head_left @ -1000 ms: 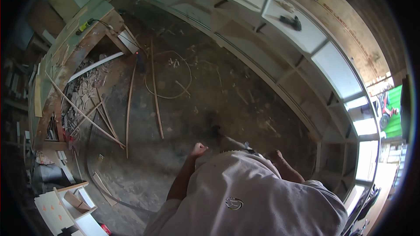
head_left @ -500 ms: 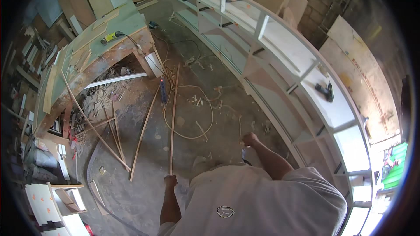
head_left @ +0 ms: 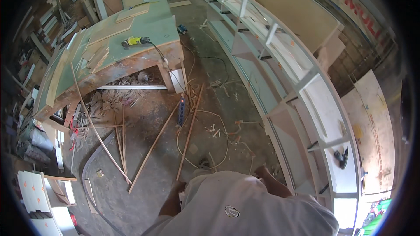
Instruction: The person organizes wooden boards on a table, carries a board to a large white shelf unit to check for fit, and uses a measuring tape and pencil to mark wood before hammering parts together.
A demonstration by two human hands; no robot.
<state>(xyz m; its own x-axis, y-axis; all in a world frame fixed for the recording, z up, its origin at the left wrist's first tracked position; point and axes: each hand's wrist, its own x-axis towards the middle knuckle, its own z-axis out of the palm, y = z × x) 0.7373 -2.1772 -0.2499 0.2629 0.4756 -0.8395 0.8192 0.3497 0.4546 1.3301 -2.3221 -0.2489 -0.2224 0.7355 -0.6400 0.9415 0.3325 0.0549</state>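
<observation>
My left hand (head_left: 178,186) is low in the picture beside my shirt, closed round the near end of a long thin wooden strip (head_left: 190,131). From there the strip slants away over the floor, past a blue power strip (head_left: 181,111). On the other side of my body, my right hand (head_left: 261,171) hangs near the long white shelf frame (head_left: 302,148), its fingers curled. What it holds, if anything, is hidden. More thin wooden strips (head_left: 153,146) lean or lie to the left of the held one.
A green-topped workbench (head_left: 153,22) at the far left carries boards and a yellow-green power tool (head_left: 135,41). A looped cable (head_left: 226,137) and scraps lie on the floor. A black cordless tool (head_left: 341,158) rests on the shelf frame. Boards lean at the back.
My view has shifted, so the scene sits farther right and lower. My left hand keeps the wooden strip, whose far end has swung slightly right. My right hand has drawn in nearer my body.
</observation>
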